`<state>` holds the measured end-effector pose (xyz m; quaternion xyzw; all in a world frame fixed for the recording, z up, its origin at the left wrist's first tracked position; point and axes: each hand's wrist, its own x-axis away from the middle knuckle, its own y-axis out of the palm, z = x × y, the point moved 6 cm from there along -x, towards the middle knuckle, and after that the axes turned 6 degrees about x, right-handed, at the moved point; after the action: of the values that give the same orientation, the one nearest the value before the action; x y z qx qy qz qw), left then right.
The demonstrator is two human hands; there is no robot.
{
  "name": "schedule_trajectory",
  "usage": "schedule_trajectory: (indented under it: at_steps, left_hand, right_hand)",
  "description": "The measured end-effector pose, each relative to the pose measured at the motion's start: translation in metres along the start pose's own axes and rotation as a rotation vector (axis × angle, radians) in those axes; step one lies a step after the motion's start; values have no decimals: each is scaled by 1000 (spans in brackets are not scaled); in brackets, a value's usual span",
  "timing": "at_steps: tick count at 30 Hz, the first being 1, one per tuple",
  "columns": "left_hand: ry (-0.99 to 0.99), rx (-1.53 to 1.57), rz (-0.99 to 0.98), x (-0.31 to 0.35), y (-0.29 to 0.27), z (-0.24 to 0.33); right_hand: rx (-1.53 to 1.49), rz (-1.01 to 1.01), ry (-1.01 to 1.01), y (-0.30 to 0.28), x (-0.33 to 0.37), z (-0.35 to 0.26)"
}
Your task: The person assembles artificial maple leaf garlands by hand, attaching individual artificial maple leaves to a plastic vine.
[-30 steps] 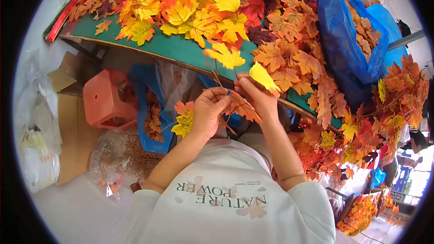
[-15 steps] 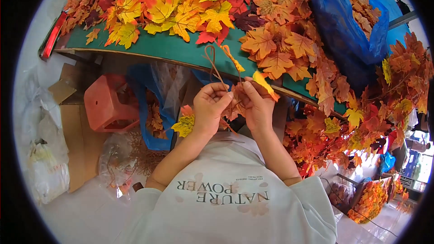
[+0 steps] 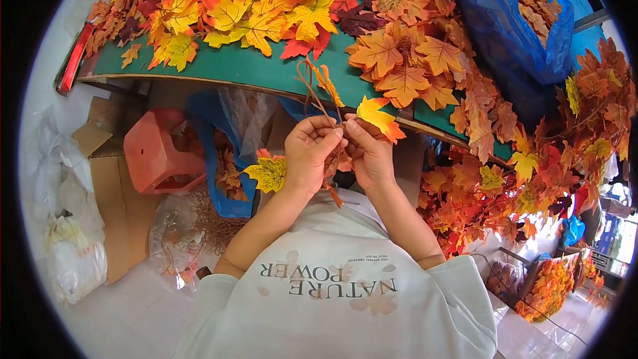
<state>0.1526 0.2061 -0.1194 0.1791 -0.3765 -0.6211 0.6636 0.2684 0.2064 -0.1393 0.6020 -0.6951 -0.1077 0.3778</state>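
Note:
Both hands pinch a brown artificial-leaf stem [image 3: 316, 98] just in front of the table edge. My left hand [image 3: 310, 154] is closed, thumb against fingers, on the stem, whose top bends into a loop. Close beside it, my right hand [image 3: 370, 154] is also closed on the stem, thumb and fingertips together. A yellow-orange maple leaf [image 3: 379, 119] sticks out over the right fingers. Another narrow-looking orange leaf [image 3: 327, 85] stands above the hands. A yellow leaf with dark speckles [image 3: 268, 173] shows left of my left wrist. Fingers hide where the stems meet.
Piles of yellow, red and orange fabric leaves [image 3: 266, 20] cover much of the green table [image 3: 219, 66]. A blue plastic bag [image 3: 492, 26] with leaves stands at the right, above a hanging leaf garland [image 3: 478, 193]. An orange stool [image 3: 156, 153] and cardboard [image 3: 119, 206] are at the lower left.
My right hand has shifted slightly left, closer to my left hand. The yellow-orange leaf beside it has turned and shows more of its face. The looped stem has tilted a little left.

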Motion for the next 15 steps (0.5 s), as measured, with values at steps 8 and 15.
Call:
schedule_trajectory:
  at_steps: [8, 15]
  left_hand:
    - [32, 45, -57, -7, -6, -5]
    - [9, 20, 13, -5, -16, -11]
  right_hand:
    - [151, -29, -95, 9, 5, -12]
    - [215, 12, -170, 5, 9, -2]
